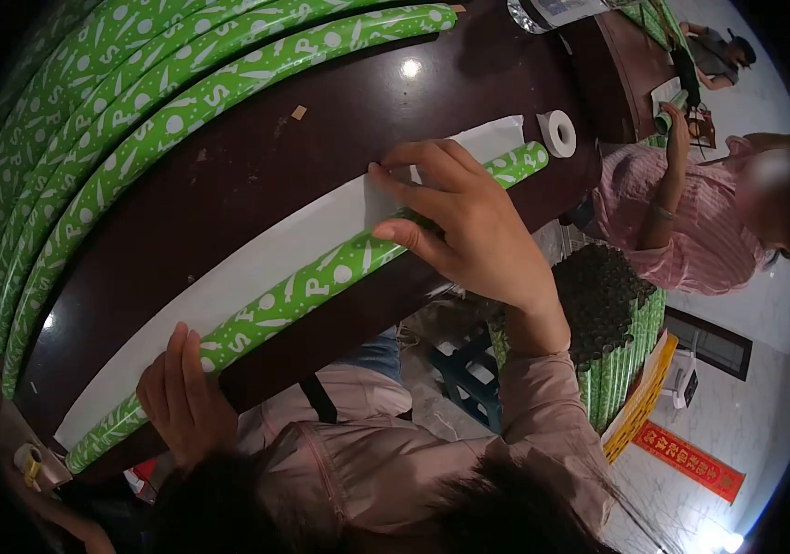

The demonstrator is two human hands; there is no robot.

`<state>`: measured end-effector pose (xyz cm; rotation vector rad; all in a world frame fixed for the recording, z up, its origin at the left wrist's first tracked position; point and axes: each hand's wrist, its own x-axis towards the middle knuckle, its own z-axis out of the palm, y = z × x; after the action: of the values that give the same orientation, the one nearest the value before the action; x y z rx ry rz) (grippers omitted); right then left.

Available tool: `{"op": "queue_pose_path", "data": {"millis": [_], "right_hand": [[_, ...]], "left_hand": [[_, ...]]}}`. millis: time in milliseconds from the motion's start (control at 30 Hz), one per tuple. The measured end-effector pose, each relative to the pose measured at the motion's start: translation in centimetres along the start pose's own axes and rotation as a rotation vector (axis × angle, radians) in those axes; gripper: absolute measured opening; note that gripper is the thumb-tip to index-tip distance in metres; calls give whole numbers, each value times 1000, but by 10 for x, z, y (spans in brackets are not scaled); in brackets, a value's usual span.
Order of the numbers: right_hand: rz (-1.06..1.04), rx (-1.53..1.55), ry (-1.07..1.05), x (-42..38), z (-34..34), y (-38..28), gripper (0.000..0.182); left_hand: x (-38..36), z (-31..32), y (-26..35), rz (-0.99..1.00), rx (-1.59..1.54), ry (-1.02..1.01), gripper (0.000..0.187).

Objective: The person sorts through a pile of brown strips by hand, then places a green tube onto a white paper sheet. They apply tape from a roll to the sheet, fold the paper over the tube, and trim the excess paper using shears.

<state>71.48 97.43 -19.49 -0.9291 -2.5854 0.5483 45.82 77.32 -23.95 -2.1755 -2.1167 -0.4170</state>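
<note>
A roll of green wrapping paper [316,280] with white letters and shapes lies along the dark table, its loose flap showing the white underside [252,254]. My left hand [187,397] rests on the roll toward its near-left end, fingers stretched out and close together. Farther right, my right hand [469,212] arches over the roll. Its thumb touches the green side while the bent fingers reach the flap's far edge, thumb and fingers spread apart. The palm hides part of the roll. A small roll of white tape [559,134] stands beside the roll's right end.
Several finished green rolls [219,97] lie across the far left of the table [321,157]. A small tan scrap [299,113] is on the tabletop. A person in a pink striped shirt [690,217] works at right, near bundled rolls [607,392] and a dark green stool [469,374].
</note>
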Motion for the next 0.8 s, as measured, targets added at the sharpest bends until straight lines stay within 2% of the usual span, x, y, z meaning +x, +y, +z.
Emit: {"op": "queue_pose_path", "data": {"millis": [133, 200, 333, 400, 533, 600, 633, 700, 800], "right_hand": [[29, -31, -54, -3, -3, -3, 34], [133, 146, -44, -2, -5, 0, 31], [206, 236, -59, 2, -10, 0, 31], [428, 413, 78, 4, -9, -7, 34], [373, 463, 166, 1, -4, -1, 42], [377, 638, 339, -1, -1, 2, 44], [374, 630, 344, -1, -4, 6, 44], [384, 562, 523, -1, -13, 17, 40], [378, 647, 747, -10, -32, 33, 32]], "left_hand": [[-1, 0, 2, -18, -23, 15, 28], [0, -1, 3, -16, -21, 0, 28], [-1, 1, 2, -12, -17, 13, 27], [3, 0, 2, 14, -23, 31, 27], [5, 0, 3, 35, -20, 39, 27], [4, 3, 3, 37, -21, 65, 27], [4, 5, 3, 37, -21, 85, 28], [3, 5, 2, 34, -21, 86, 29], [2, 5, 3, 31, -1, 78, 33]]}}
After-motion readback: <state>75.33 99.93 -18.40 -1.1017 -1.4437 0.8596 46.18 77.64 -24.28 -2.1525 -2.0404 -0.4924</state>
